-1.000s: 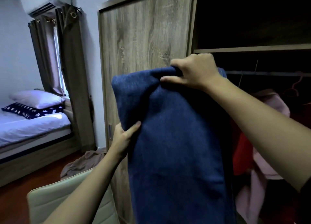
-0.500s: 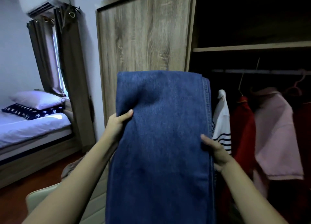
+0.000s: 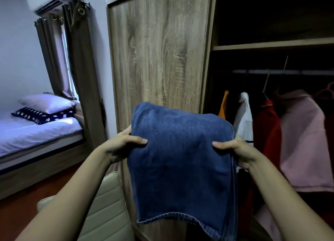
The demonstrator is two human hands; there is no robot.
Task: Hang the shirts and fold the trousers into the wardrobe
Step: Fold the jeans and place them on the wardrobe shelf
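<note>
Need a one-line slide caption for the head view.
Left hand and right hand hold folded blue jeans before the open wardrobe where shirts hang.

One wide-angle head-worn view faces forward and slightly down at the wardrobe door. The left hand and right hand, gripping the trousers, sit nearest the lens, forearms entering from 6 o'clock. The open wardrobe bay lies at 3 o'clock, the bed farther off at 9 o'clock

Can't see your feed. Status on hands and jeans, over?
Left hand and right hand both grip the folded jeans by the side edges. Jeans held up before wardrobe door, not yet stowed. Hanging shirts at right; no obstruction seen.
</note>
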